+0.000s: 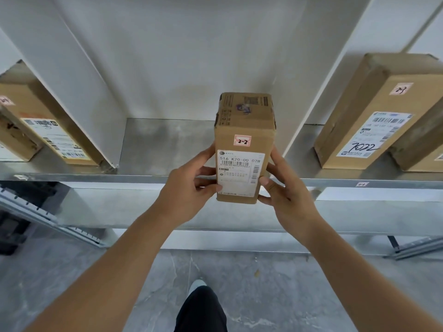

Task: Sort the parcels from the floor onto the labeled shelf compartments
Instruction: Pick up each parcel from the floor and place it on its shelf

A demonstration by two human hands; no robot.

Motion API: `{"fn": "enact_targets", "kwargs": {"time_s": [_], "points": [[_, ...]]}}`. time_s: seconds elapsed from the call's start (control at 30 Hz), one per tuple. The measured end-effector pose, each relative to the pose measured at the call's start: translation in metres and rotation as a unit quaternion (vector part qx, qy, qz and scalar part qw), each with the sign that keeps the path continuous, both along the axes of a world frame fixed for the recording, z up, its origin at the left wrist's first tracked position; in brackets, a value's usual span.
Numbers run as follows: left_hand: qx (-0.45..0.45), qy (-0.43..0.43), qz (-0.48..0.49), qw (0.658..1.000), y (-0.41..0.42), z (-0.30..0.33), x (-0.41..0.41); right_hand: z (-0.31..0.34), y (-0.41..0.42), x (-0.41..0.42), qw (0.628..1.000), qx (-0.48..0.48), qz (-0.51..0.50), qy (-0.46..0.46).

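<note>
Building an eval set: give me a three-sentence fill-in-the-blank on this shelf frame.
1. The brown cardboard parcel carries a small sticker marked ____.
2. It is held by ____ hands, left hand and right hand.
3. The cardboard box with handwritten 7022 sits in the compartment to the ____.

Missing: 2-2; two; right

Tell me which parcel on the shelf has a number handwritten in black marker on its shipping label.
The large parcel in the right compartment: its white label bears handwritten "7022". The held box shows only print.
</note>
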State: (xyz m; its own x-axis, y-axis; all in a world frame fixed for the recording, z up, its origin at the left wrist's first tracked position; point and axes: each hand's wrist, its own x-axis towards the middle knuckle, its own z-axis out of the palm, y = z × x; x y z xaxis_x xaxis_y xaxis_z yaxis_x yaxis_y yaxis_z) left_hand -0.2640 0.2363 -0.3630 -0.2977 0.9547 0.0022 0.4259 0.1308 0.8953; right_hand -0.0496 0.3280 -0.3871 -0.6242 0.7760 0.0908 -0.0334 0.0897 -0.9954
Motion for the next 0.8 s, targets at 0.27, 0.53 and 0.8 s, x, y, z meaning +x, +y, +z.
{"fn": "enact_targets", "kwargs": {"time_s": [0.27, 0.53, 0.8], "points": [[0.024, -0.009, 0.007, 1.0, 0.033, -0.005, -0.013, -0.002, 0.026, -0.023, 0.996, 0.048, -0.05, -0.047], [0.036, -0.011, 0.013, 0.999, 0.063, -0.019, -0.031, -0.012, 0.05, -0.047, 0.988, 0.088, -0.105, -0.066], [0.05, 0.015, 0.01, 0.999, 0.081, -0.02, -0.038, -0.017, 0.068, -0.061, 0.99, 0.052, -0.117, -0.051]]}}
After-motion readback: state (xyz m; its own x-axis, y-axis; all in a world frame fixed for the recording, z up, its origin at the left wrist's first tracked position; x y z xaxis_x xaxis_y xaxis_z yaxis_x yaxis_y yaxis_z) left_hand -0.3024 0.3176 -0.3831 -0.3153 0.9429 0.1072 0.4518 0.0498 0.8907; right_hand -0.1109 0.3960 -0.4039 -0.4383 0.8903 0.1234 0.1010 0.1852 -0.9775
